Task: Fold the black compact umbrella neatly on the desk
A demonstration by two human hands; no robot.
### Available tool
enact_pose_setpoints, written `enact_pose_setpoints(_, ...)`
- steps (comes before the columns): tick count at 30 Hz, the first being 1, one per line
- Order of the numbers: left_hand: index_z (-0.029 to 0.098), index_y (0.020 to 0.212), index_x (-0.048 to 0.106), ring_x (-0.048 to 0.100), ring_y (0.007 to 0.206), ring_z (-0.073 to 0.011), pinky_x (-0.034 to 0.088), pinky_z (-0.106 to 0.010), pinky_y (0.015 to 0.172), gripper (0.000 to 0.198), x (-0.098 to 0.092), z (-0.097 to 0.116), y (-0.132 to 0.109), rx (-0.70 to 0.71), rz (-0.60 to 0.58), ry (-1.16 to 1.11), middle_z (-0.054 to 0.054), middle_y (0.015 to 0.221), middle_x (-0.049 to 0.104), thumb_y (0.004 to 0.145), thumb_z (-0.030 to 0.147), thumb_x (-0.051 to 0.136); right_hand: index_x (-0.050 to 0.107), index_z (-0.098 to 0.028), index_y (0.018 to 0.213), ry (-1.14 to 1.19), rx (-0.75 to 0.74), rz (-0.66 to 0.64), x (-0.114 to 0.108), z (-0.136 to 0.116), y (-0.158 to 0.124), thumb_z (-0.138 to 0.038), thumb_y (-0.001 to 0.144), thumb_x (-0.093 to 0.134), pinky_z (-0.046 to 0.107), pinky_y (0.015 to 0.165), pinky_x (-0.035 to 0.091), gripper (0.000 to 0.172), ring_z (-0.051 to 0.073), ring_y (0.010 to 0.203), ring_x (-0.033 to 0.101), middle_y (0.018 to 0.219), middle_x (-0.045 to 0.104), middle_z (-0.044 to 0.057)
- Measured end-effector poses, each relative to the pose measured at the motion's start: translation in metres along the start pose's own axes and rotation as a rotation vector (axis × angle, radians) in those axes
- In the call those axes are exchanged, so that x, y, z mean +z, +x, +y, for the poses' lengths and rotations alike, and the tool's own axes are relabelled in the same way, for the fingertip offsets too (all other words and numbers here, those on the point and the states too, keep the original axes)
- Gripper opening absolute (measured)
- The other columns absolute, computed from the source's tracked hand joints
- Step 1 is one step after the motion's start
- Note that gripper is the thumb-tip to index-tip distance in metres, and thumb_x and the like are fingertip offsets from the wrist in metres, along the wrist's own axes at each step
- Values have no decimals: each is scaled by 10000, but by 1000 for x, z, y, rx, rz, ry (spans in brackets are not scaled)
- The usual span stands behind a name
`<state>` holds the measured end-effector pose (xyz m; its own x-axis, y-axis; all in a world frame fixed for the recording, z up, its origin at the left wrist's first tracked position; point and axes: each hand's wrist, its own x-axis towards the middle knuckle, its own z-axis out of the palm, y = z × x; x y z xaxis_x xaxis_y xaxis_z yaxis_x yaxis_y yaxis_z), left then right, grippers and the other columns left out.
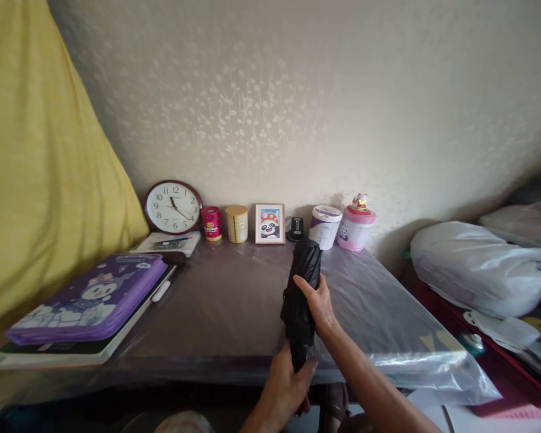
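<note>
A folded black umbrella (297,307) is held up over the front part of the table, its top tilted away from me and slightly right. My left hand (285,379) is closed around the handle at the lower end, near the table's front edge. Higher up, my right hand (316,302) grips the folded black cloth from the right side, thumb lying across it. Part of the handle is hidden inside my left hand.
Along the wall stand a round clock (174,207), a red can (211,224), a yellow can (237,224), a panda picture frame (270,224), a white tub (325,227) and a pink tub (356,230). A purple case (90,297) lies left; white plastic bags (478,264) sit right.
</note>
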<state>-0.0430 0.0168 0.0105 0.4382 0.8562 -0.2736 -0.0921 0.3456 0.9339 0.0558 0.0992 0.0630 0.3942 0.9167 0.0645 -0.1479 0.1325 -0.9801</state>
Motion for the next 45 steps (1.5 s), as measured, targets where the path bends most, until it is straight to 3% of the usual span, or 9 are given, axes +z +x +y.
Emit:
enact_pose_setpoints(3,177,804,499,453,325,-100,364,-212,376,336,-2,5,-3,13,-138,-78,62,430,497,697,490,561,523,-191,991,108,58,-33,1,-8,-2,-429,634,708,275,502,492,468,156,532,585,674,615,-23)
enact_pose_setpoints(7,197,740,456,317,264,-64,349,-217,309,296,1,1,-4,-21,-190,-141,99,388,401,693,480,533,542,-183,982,44,70,-27,1,-12,-5,-418,626,718,262,526,491,461,144,547,578,703,627,-16)
enact_pose_setpoints(13,202,810,446,340,246,-90,293,-189,258,204,11,-10,3,6,12,-9,114,341,380,714,363,526,528,-190,952,-95,32,12,1,-5,-5,-412,628,710,256,515,480,432,147,574,573,707,618,-25)
enact_pose_setpoints(19,176,1022,451,387,254,-118,294,-208,282,318,13,-19,11,-15,249,183,107,396,408,746,317,519,537,-185,989,-146,-67,37,1,7,-2,-417,610,701,281,573,488,474,177,641,598,732,640,-4)
enact_pose_setpoints(26,147,1082,487,609,578,-202,418,-276,550,372,0,-19,8,38,354,328,-42,632,603,747,293,556,542,-200,993,-201,-116,126,-1,20,1,-416,593,707,295,619,499,483,201,712,613,773,653,9)
enact_pose_setpoints(32,180,1014,498,441,301,-125,327,-225,359,364,-3,-5,1,51,113,199,62,462,492,729,397,564,520,-203,943,-42,12,55,0,7,0,-421,610,722,278,521,503,447,160,560,590,695,622,-22)
enact_pose_setpoints(37,183,866,505,406,329,-88,396,-228,377,342,-6,8,-6,12,-137,-38,74,458,449,711,488,491,535,-193,936,133,144,6,2,-6,-3,-419,625,715,253,449,478,425,135,479,554,623,600,-34)
enact_pose_setpoints(41,203,766,454,275,283,-56,324,-204,306,262,-1,5,-8,-39,-138,-93,108,413,365,699,449,513,545,-177,924,111,140,-40,1,-3,-4,-406,625,721,248,459,476,416,131,482,550,624,603,-22)
enact_pose_setpoints(45,200,799,469,322,260,-72,287,-191,309,269,4,-4,-1,-28,12,-11,114,375,380,706,432,567,540,-170,926,43,102,-9,0,6,-2,-415,605,736,257,483,484,448,139,504,560,634,608,-16)
